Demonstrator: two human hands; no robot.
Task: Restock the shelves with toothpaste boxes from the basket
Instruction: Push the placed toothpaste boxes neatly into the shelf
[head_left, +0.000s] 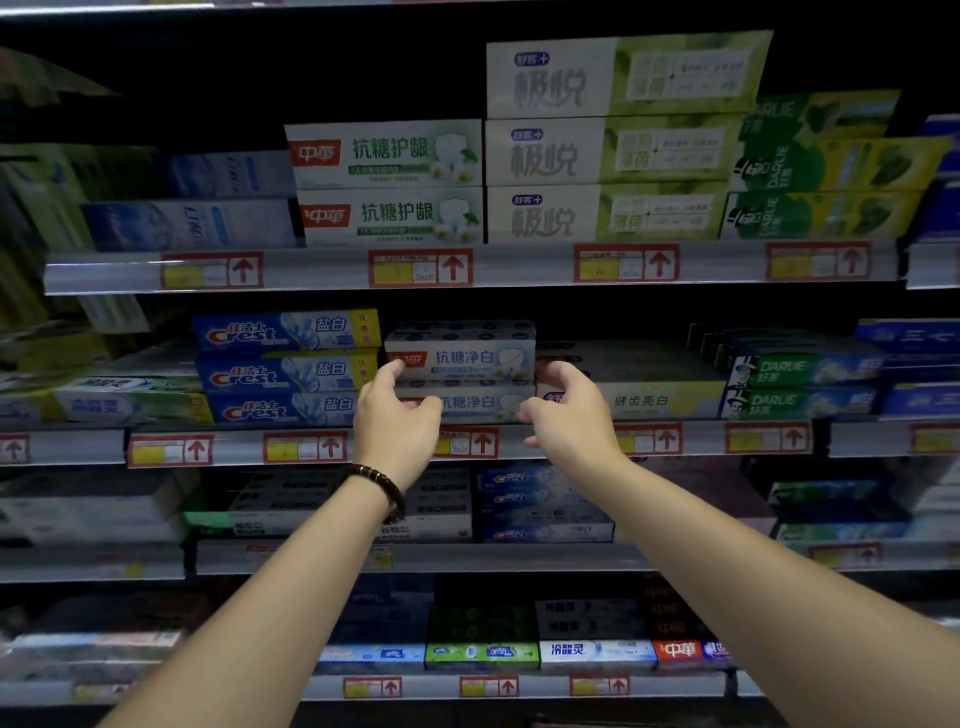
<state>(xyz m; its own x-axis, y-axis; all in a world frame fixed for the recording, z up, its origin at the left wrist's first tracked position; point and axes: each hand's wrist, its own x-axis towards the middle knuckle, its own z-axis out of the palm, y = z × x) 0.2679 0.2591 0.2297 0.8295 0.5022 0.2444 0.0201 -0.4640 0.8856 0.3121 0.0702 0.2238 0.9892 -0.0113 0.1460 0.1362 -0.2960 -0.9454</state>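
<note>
White boxes (462, 358), two stacked, are sat dead centre on the middle shelf (239, 451), so that's where the task's stuff is found. The left hand (397, 421) is held half-open, grip wide, with a fingertip touched to the top box's left end and the thumb in front of the lower one. The right hand (569, 410) is spread about the same, fingers loosely curved at the right end. Nothing is really clamped by either. At 9 o'clock the stack is hemmed in by three blue Crest boxes (280, 374), pretty much touching. At 3 o'clock a yellowish box (665, 401) is parked, with Darlie boxes (800, 387) past it. At 6 o'clock a red price tag (480, 442) is partly hidden between the hands. A beaded bracelet (382, 486) is worn on the left wrist. At 12 o'clock, green boxes (389, 182) are stacked one shelf up.
</note>
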